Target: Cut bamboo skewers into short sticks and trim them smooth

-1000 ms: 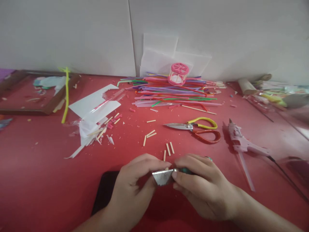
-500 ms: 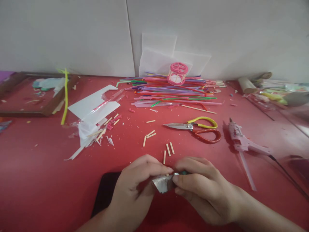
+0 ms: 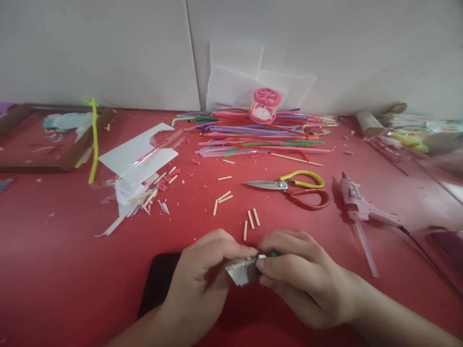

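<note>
Low in the middle, a grey metal blade (image 3: 242,271) with a jagged lower edge lies between my two hands. My right hand (image 3: 304,277) is closed on its right end, and a bit of teal shows behind those fingers. My left hand (image 3: 204,274) is closed at the blade's upper left, thumb and fingertips pinched together. A pale bit shows by its fingertips, but what they hold is mostly hidden. Just beyond my hands lie several short cut wooden sticks (image 3: 251,220).
Scissors (image 3: 267,185) and a pink glue gun (image 3: 356,200) lie to the right. A dark phone-like slab (image 3: 157,282) is partly under my left hand. Behind are pipe cleaners (image 3: 238,130) with a small pink cage-like model (image 3: 265,105). Paper scraps (image 3: 126,193) lie left.
The whole view has shifted slightly, so the table things sit a little higher and further left. Both hands keep their hold at the blade, with almost no visible movement.
</note>
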Tool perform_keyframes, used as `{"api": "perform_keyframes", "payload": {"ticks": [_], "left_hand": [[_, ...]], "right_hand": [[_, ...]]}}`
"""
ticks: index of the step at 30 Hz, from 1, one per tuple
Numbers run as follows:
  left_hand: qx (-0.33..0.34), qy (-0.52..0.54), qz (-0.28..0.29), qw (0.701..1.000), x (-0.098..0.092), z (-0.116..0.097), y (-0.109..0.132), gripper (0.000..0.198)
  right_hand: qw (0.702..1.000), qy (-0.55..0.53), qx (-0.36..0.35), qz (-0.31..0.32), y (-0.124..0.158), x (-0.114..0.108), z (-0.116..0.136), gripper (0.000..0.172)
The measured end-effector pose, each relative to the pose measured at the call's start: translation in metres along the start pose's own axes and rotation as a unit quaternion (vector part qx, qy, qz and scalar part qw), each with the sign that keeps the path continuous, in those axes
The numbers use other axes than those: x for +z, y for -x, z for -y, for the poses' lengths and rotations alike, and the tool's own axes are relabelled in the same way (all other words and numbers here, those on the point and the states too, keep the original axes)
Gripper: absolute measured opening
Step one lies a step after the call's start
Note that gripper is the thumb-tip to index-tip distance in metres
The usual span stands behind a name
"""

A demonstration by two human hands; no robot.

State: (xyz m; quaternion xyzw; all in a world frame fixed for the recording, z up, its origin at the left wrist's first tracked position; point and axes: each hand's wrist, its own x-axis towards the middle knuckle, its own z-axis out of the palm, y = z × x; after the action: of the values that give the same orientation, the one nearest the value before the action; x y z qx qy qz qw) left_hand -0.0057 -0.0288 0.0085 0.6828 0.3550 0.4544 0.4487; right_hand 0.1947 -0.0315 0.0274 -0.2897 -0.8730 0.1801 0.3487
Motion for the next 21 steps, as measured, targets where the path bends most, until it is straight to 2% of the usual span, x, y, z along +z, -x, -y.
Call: {"api": "perform_keyframes", "payload": {"ticks": [4, 9, 13, 18, 21], "left_hand": [[-0.012, 0.003, -0.013, 1.000, 0.0004, -0.0018, -0.0007, 0.032], [-0.105, 0.010, -0.043, 0.994, 0.0038, -0.0042, -0.0016, 0.043], [-0.164, 0.037, -0.071, 0.983, 0.0059, -0.0057, -0.0023, 0.039], [-0.147, 0.034, -0.063, 0.986, 0.0053, -0.0073, -0.0017, 0.025], [-0.124, 0.009, -0.030, 0.992, 0.0030, -0.0074, -0.0007, 0.020]], "right_hand": [[1.000, 0.000, 0.005, -0.003, 0.0002, 0.0003, -0.0007, 0.008], [1.000, 0.025, 0.000, -0.011, -0.0004, -0.0010, -0.0065, 0.007], [0.999, 0.049, -0.005, -0.006, -0.0002, -0.0015, -0.0064, 0.007], [0.999, 0.033, -0.019, -0.005, -0.0011, -0.0011, -0.0036, 0.012], [1.000, 0.016, -0.020, 0.003, -0.0021, -0.0018, -0.0018, 0.015]]}}
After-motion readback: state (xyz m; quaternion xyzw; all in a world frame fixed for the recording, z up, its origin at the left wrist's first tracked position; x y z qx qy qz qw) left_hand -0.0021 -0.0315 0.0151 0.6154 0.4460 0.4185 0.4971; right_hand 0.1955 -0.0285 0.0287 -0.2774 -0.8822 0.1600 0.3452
